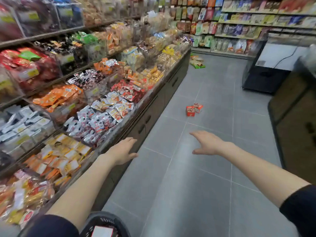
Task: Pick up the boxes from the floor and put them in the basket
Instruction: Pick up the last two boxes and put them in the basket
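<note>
Distance is the main hazard at this moment: two small red boxes [194, 109] lie touching each other on the grey tiled floor [196, 185], well ahead of both outstretched arms and out of reach. The left hand [122, 151] is spread flat with fingers loosely extended, gripping nothing, and it hovers just beside the edge of the snack shelf [136, 115]; the right hand [207, 143] is likewise splayed, palm down, with nothing in it. A dark basket [102, 221] shows at the bottom edge, near the left elbow, with a white and red item visible inside, though how it is carried cannot be told. Walking forward with arms out, the left forearm could brush the heaped packets [102, 120] along the shelf lip and knock more stock down. Because the boxes sit pressed together, a hurried one-handed pinch may catch only one and push the other skidding over the smooth tiles. Bending down could also tip the basket and spill what it holds. More packets [196, 63] lie on the floor farther off, easily mistaken for targets.
</note>
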